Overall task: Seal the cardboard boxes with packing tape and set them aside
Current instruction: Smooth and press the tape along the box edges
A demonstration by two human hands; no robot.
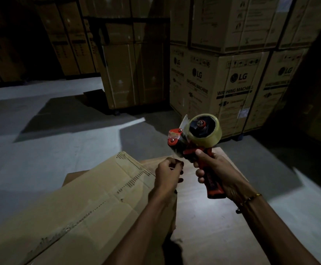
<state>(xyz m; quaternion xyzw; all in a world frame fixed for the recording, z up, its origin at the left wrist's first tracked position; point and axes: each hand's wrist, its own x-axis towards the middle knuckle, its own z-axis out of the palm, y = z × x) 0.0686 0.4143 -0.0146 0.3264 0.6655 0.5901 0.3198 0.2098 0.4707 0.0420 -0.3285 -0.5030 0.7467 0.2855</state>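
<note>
A red tape dispenser (194, 142) with a roll of clear packing tape (205, 131) is held up over the table; my right hand (216, 174) grips its handle. Just left of the dispenser's mouth, my left hand (168, 174) pinches the loose end of the tape with curled fingers. Below and left of both hands lies a brown cardboard box (83, 203) with old tape marks along its top, resting on a wooden table (213, 226). My left forearm crosses over the box's right end.
Tall stacks of washing machine cartons (232, 87) stand behind the table at right. A wrapped carton (134, 77) stands on the grey floor (60, 140) further back, with more dark stacks (64, 35) at left.
</note>
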